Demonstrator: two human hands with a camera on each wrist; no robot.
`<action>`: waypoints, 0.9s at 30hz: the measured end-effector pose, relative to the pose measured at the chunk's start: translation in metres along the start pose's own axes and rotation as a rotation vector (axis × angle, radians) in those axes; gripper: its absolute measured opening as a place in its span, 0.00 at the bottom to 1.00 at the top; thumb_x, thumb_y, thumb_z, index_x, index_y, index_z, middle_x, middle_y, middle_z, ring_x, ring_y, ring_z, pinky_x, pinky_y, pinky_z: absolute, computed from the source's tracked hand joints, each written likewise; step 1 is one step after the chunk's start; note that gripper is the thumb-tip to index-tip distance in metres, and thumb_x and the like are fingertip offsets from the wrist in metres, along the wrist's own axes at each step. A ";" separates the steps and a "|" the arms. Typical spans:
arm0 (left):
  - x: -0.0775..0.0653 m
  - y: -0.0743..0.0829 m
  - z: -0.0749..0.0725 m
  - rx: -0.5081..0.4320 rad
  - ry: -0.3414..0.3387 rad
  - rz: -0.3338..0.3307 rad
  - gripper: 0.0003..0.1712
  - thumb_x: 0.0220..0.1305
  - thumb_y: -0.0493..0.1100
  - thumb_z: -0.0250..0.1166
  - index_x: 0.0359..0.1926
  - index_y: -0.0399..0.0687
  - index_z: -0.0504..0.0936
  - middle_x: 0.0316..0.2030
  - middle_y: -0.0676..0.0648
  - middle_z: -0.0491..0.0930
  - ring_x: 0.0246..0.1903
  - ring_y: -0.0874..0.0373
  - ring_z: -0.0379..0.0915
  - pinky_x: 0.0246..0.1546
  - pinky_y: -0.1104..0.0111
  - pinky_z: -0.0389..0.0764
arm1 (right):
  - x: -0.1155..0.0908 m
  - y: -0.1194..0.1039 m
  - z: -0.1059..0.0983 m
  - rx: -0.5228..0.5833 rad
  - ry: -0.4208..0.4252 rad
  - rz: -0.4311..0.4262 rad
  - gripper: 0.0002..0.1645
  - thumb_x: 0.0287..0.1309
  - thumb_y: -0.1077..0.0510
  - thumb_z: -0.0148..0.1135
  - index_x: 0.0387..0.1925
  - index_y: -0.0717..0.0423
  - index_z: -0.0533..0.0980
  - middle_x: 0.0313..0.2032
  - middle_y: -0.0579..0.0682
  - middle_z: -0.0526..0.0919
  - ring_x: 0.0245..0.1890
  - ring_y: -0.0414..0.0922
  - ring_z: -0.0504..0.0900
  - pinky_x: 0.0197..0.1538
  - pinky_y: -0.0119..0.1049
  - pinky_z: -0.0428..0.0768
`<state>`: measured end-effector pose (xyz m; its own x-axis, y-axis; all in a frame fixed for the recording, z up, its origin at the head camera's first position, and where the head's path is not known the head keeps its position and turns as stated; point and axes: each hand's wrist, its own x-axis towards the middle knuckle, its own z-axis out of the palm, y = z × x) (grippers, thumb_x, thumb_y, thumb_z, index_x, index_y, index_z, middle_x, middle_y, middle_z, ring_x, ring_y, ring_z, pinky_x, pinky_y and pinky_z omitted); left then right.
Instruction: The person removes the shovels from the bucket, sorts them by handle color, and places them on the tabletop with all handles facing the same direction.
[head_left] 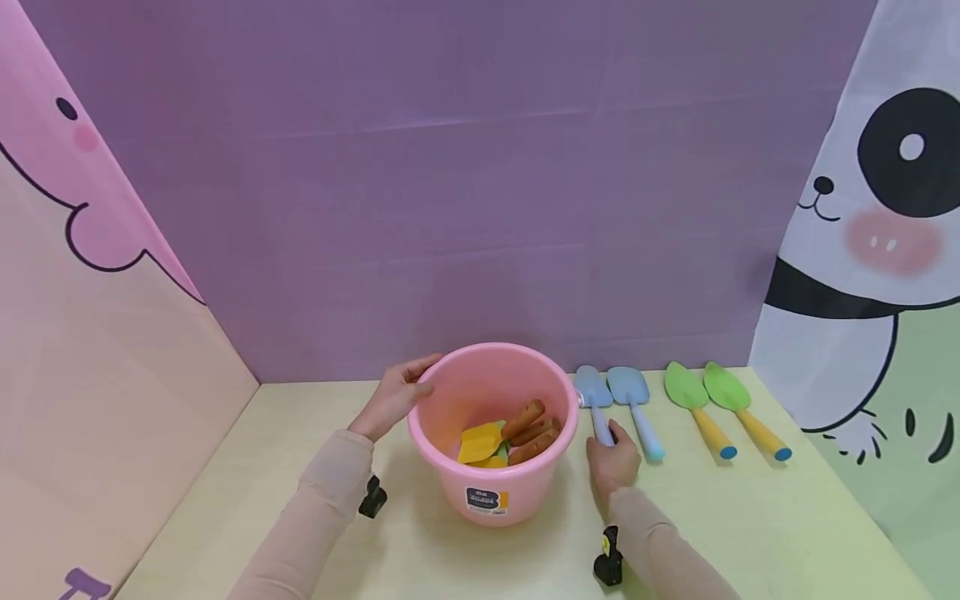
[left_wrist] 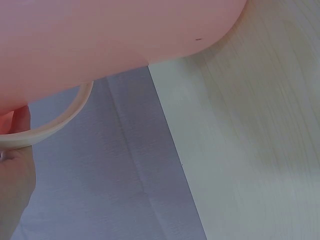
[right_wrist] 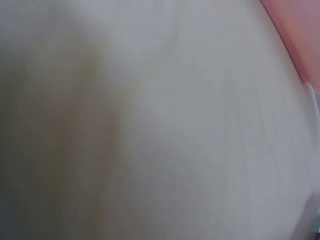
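Note:
A pink bucket (head_left: 457, 487) stands over the table, tilted so that its inside shows. My left hand (head_left: 393, 396) grips its rim on the left, thumb at the inner side; in the left wrist view the bucket's pale handle (left_wrist: 70, 114) loops beside that hand (left_wrist: 15, 187). Inside the bucket lie a yellow shovel (head_left: 478, 443) and several brown handles (head_left: 534, 448). To the right of the bucket, my right hand (head_left: 615, 462) pinches the handle of the nearer blue toy shovel (head_left: 592, 387), whose blade points away. The right wrist view is mostly blurred.
A second blue shovel (head_left: 628, 387) lies just right of my right hand. Further right are two green trowels (head_left: 684, 387) with yellow handles. A purple backdrop (head_left: 480, 208) rises behind the table (head_left: 315, 417), with printed panels on both sides.

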<state>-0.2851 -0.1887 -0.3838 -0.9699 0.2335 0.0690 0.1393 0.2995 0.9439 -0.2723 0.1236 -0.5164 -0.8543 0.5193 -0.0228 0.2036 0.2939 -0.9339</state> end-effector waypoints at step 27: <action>0.003 -0.005 0.000 -0.015 0.001 0.009 0.29 0.62 0.35 0.53 0.65 0.43 0.63 0.62 0.40 0.67 0.57 0.46 0.69 0.53 0.61 0.73 | 0.001 -0.040 -0.038 0.250 -0.155 0.042 0.31 0.61 0.57 0.51 0.62 0.68 0.61 0.62 0.66 0.65 0.63 0.57 0.63 0.65 0.46 0.62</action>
<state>-0.2891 -0.1899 -0.3883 -0.9690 0.2347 0.0777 0.1447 0.2834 0.9480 -0.2632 0.1433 -0.4650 -0.9142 0.3928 -0.0997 0.1330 0.0583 -0.9894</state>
